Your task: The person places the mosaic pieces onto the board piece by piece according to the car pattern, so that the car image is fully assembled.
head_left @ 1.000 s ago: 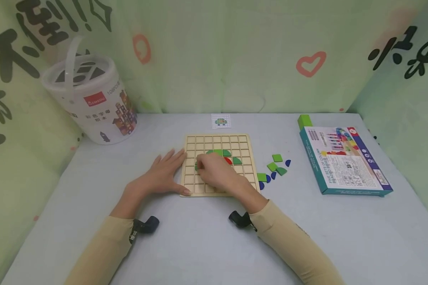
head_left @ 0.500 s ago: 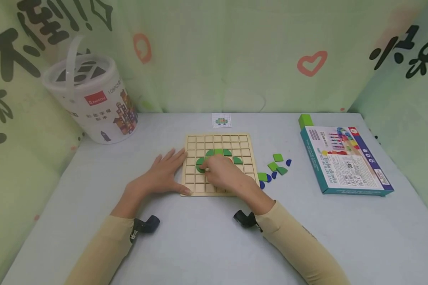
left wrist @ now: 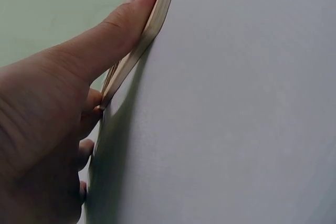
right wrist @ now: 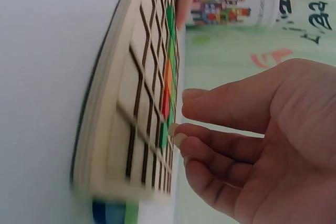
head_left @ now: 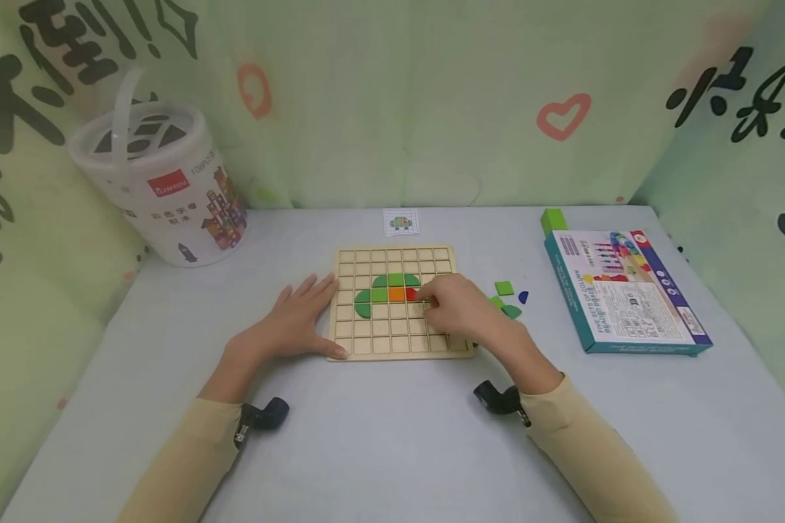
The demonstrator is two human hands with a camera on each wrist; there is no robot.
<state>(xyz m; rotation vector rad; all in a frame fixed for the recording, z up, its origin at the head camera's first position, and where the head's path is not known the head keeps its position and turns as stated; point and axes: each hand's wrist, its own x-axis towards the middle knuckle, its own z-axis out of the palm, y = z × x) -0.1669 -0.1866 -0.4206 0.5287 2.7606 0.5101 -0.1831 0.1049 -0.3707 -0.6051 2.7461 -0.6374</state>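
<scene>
A wooden grid board (head_left: 390,345) lies on the table. In its cells sit dark green quarter-round pieces (head_left: 362,310), light green squares (head_left: 379,295), an orange square (head_left: 397,294) and a red piece (head_left: 411,294). My left hand (head_left: 294,319) rests along the board's left edge, fingers spread and thumb on the near corner. My right hand (head_left: 461,312) is over the board's right half, fingers bent. In the right wrist view, its fingertips are at a green piece (right wrist: 164,136), while the thumb stands apart from them. Whether they touch it I cannot tell.
Right of the board lie loose pieces, among them a light green square (head_left: 504,288) and a blue piece (head_left: 523,297). A pattern card (head_left: 401,222) lies behind the board. A box (head_left: 628,290), a green block (head_left: 553,219) and a white bucket (head_left: 190,189) stand around.
My right hand has moved from the left part of the board to the right. The light green, orange and red pieces in the middle row now show. My left hand stays in place.
</scene>
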